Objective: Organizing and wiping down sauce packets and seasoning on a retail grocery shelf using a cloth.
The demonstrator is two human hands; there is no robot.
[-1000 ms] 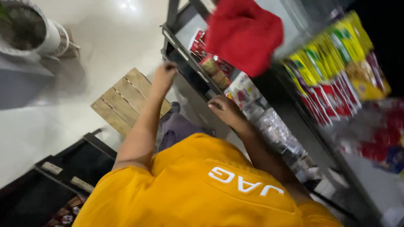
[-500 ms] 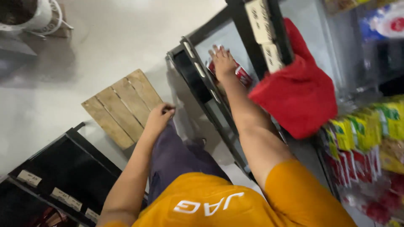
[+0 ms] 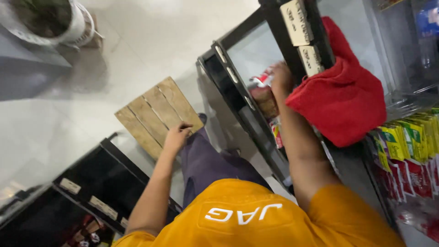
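Observation:
My right hand [image 3: 280, 77] reaches into a low black shelf [image 3: 238, 87] and closes on a red and white packet [image 3: 259, 82]. More packets [image 3: 275, 133] lie lower on the same shelf. My right forearm runs beside a red cloth [image 3: 344, 103] that hangs from the shelf above. My left hand [image 3: 176, 136] rests with curled fingers on my purple trouser leg [image 3: 208, 162] and holds nothing. It is next to a wooden board [image 3: 155, 114] on the floor.
Yellow, green and red packets [image 3: 411, 146] hang in rows at the right. A black rack with small labels [image 3: 87, 196] stands at the lower left. A white pot [image 3: 50, 23] sits on the pale floor at the top left.
My right hand has gone from the shelf's front edge deeper in, onto the red and white packet. My left hand stays on my thigh. The view has shifted a little.

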